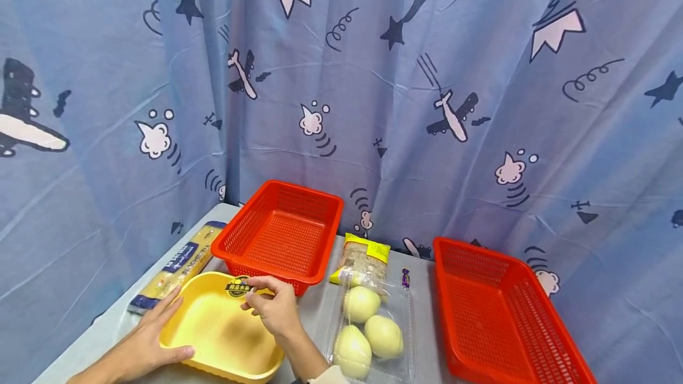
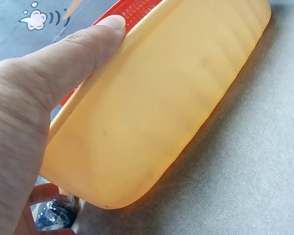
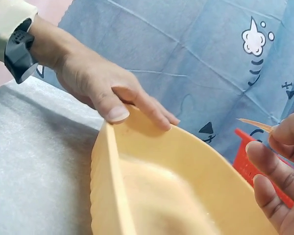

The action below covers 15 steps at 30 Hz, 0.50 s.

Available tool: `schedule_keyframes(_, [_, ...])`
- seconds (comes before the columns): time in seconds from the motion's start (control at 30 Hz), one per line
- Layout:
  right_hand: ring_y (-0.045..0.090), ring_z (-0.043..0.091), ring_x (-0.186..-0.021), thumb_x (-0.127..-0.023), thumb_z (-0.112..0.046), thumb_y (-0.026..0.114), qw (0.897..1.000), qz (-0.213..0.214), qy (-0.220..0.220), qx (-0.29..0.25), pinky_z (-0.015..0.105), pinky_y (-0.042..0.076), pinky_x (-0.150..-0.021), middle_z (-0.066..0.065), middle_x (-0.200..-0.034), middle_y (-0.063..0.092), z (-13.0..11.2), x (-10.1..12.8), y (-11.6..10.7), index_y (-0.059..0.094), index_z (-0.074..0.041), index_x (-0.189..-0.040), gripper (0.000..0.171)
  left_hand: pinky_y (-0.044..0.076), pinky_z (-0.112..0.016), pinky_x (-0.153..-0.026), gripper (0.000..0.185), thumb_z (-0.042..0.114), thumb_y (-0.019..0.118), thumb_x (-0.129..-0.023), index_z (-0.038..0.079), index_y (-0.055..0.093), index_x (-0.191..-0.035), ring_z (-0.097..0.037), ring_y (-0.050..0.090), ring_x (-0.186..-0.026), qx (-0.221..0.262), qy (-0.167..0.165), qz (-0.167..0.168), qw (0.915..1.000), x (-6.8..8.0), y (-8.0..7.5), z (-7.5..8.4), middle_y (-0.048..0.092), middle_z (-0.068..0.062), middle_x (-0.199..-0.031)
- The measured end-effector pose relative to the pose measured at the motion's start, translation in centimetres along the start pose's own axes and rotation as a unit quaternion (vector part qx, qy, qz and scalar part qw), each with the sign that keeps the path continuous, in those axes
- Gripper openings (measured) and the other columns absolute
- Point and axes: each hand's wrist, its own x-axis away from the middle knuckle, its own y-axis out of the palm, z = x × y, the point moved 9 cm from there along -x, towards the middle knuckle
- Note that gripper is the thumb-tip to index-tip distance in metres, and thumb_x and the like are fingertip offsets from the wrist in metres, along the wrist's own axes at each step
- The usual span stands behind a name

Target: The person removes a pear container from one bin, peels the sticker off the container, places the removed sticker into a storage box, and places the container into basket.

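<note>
left hand (image 1: pixel 143 345) grips yellow tray (image 1: pixel 213 336) at its near-left rim, steadying it | right hand (image 1: pixel 274 307) pinches round sticker (image 1: pixel 238 287) on far rim; tray on table (image 1: pixel 315 319), near red basket (image 1: pixel 280 236)

Bright, even light all round, soft shadows; head view bends at the edges, wrist close-ups a bit blurry.

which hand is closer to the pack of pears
Right. The right hand pinches the yellow tray just beside the pear pack; the left hand grips the tray's far side.
</note>
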Motion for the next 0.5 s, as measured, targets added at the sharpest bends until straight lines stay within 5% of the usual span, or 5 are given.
schedule_keyframes(0.23, [0.068, 0.038, -0.068, -0.080, 0.011, 0.066, 1.000, 0.010, 0.018, -0.007, 0.018, 0.046, -0.049, 0.007, -0.080, 0.062, 1.1, 0.0, 0.2, 0.070, 0.006, -0.101, 0.022, 0.029, -0.078, -0.082, 0.097, 0.044, 0.080, -0.073, -0.010, 0.037, -0.142, -0.061, 0.029, -0.122, 0.003, -0.009, -0.007, 0.9999, 0.0, 0.1, 0.1, 0.022, -0.023, -0.152])
schedule_keyframes(0.5, [0.068, 0.025, -0.063, -0.079, 0.010, 0.066, 0.999, 0.022, 0.034, -0.010, 0.018, 0.046, -0.049, 0.005, -0.079, 0.062, 2.0, 0.1, 0.4, 0.071, 0.004, -0.099, 0.022, 0.030, -0.077, -0.083, 0.098, 0.043, 0.080, -0.073, -0.011, 0.037, -0.142, -0.059, 0.029, -0.124, 0.012, -0.007, -0.001, 0.9999, 0.0, 0.2, -0.1, 0.022, -0.022, -0.153])
